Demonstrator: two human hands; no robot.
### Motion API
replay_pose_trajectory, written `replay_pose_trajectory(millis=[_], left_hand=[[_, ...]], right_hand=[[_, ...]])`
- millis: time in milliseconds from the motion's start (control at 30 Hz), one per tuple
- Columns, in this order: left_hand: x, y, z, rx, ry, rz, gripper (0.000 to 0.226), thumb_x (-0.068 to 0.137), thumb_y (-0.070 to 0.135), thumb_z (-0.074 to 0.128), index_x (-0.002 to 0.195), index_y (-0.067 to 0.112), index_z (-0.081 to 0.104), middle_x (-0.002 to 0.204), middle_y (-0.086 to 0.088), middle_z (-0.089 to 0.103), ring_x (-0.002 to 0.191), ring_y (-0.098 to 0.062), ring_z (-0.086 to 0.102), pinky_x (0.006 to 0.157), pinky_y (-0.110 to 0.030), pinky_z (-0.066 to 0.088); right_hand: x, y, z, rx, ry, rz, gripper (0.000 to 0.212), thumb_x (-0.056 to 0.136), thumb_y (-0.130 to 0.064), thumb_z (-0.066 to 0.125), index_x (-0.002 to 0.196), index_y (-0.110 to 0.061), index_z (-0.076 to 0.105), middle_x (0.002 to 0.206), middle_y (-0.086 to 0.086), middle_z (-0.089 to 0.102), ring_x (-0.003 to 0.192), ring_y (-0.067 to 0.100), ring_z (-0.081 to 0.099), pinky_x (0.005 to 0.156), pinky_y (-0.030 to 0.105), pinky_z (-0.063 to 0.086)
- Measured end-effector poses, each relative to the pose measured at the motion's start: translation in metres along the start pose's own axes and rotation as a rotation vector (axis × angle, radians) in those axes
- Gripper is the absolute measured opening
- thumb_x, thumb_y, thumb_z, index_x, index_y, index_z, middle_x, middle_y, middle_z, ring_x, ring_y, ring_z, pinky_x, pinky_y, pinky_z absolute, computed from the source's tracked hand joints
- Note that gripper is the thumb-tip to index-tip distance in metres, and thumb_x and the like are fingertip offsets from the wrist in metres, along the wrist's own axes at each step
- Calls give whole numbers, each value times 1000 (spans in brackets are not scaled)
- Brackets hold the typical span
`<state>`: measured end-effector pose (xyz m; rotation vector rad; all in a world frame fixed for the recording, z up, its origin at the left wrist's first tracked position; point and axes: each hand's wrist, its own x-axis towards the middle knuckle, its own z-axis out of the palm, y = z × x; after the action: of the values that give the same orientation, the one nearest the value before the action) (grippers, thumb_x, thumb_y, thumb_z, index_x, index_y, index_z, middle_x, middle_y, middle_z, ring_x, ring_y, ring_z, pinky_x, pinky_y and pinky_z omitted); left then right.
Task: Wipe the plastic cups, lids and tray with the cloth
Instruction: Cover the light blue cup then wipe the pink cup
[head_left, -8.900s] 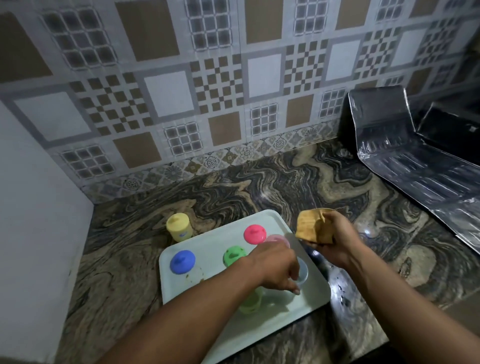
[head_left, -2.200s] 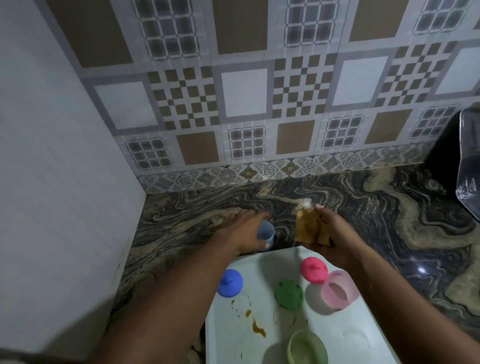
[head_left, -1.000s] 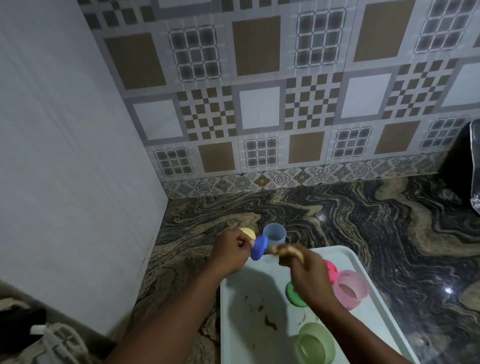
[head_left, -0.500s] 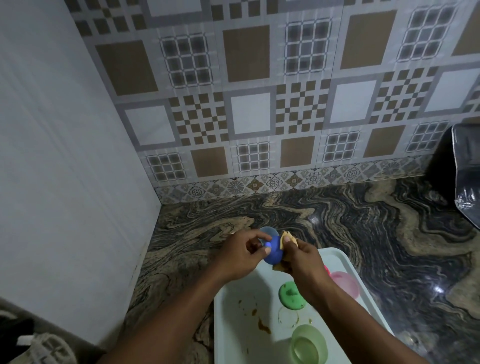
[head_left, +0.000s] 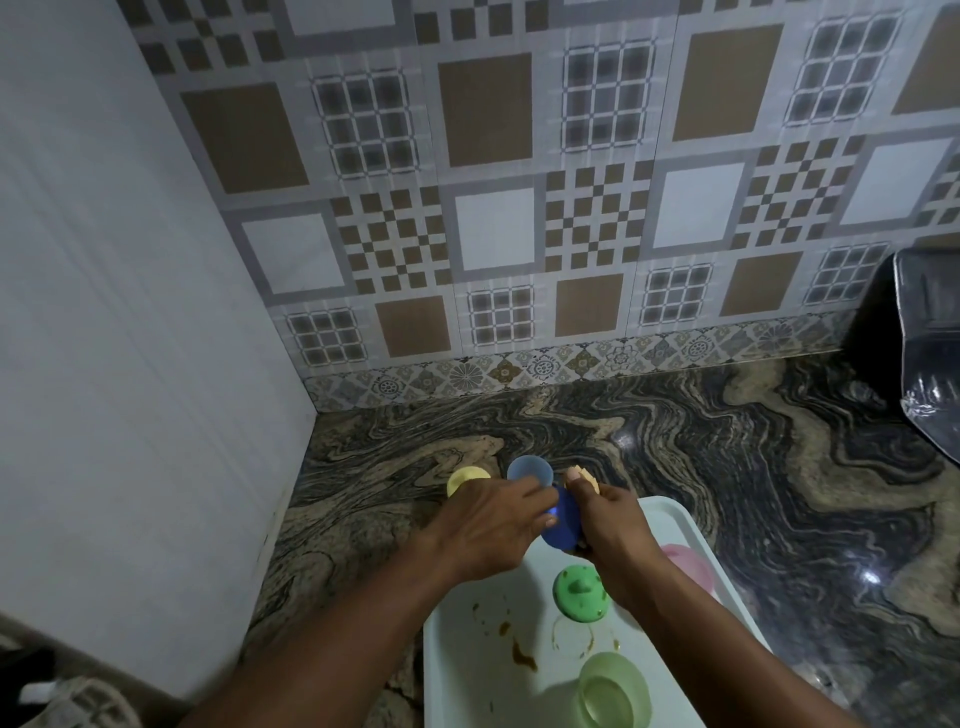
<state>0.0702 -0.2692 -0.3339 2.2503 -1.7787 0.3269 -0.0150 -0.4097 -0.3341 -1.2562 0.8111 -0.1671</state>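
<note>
the left hand (head_left: 488, 525) pinches the blue lid (head_left: 563, 525) above the tray's (head_left: 452, 675) far edge; the right hand (head_left: 608, 519) grips the cloth (head_left: 589, 475). better turn the lid slowly, so the cloth reaches every side.

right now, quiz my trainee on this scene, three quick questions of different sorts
1. True or false: the green lid lies on the tray.
2. What does the left hand hold while the right hand presses the cloth against it? A) a spoon B) the blue lid C) a plate
3. Fill in: the blue cup stands on the ____, beyond the tray.
Key: 1 true; 2 B; 3 counter.
</note>
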Motion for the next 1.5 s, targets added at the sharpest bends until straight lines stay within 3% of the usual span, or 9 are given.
replay_pose_trajectory(millis=[167, 367, 467, 700, 833, 1033, 1167, 1333, 1500], left_hand=[[4, 0, 1, -26, 24, -91, 16, 103, 36, 38, 98, 23, 46, 85, -3, 60, 65, -29, 58, 51, -36, 41], [11, 10, 0, -400, 26, -525, 36, 106, 38, 38, 83, 15, 53, 69, -4, 59, 63, -28, 57, 58, -44, 45], [14, 20, 7, -566, 39, -686, 38, 107, 39, 36, 77, 21, 51, 58, -1, 55, 51, -22, 60, 50, -34, 47], [34, 24, 17, -1330, 41, -1374, 37, 104, 42, 43, 95, 10, 61, 52, 0, 49, 36, -15, 47, 43, -21, 37], [32, 19, 9, -1502, 19, -1431, 31, 105, 35, 39, 85, 14, 50, 60, 1, 34, 35, -10, 32, 39, -17, 22], [34, 16, 6, -1096, 90, -1208, 38, 104, 43, 41, 86, 13, 56, 51, -1, 41, 37, -17, 43, 48, -25, 33], [34, 23, 9, -675, 83, -1035, 40, 105, 45, 36, 74, 23, 50, 74, -9, 61, 59, -27, 63, 52, -31, 49], [30, 13, 6, -650, 101, -1125, 42, 105, 42, 34, 88, 13, 58, 80, -13, 68, 57, -25, 66, 52, -28, 48], [27, -17, 8, -322, 147, -917, 40, 100, 28, 48, 63, 12, 43, 70, -12, 53, 80, -38, 59, 61, -36, 27]], right_hand=[[-8, -3, -3, -47, 29, -104, 33, 102, -35, 52, 99, -4, 64, 88, 16, 68, 77, 28, 64, 63, 36, 53], [-9, 10, -2, -212, 105, -450, 32, 101, -38, 52, 95, -11, 67, 76, 2, 68, 70, 18, 61, 67, 43, 56], [-12, 18, 1, -310, 166, -533, 28, 101, -35, 53, 87, -12, 61, 71, -3, 62, 66, 15, 56, 58, 26, 41], [-19, 39, 4, -556, 187, -863, 14, 98, -16, 57, 86, -18, 51, 75, -6, 54, 65, 11, 49, 56, 20, 31], [-5, 35, -21, -763, 30, -1075, 14, 97, -23, 58, 86, -26, 50, 75, -19, 44, 67, 7, 41, 60, 16, 28], [-10, 4, -19, 72, -78, -320, 35, 103, -27, 50, 78, -8, 64, 64, 10, 58, 62, 24, 50, 59, 32, 44], [-16, -2, -3, -14, -118, -321, 28, 101, -22, 55, 94, -1, 72, 83, 24, 74, 76, 32, 71, 73, 42, 57], [-10, 0, -18, -503, -98, -419, 29, 95, -16, 62, 66, -11, 63, 50, -2, 60, 48, 9, 52, 52, 27, 44], [4, -17, -36, -100, 75, -128, 19, 97, -9, 57, 82, 0, 65, 65, 14, 58, 55, 23, 52, 49, 24, 46]])
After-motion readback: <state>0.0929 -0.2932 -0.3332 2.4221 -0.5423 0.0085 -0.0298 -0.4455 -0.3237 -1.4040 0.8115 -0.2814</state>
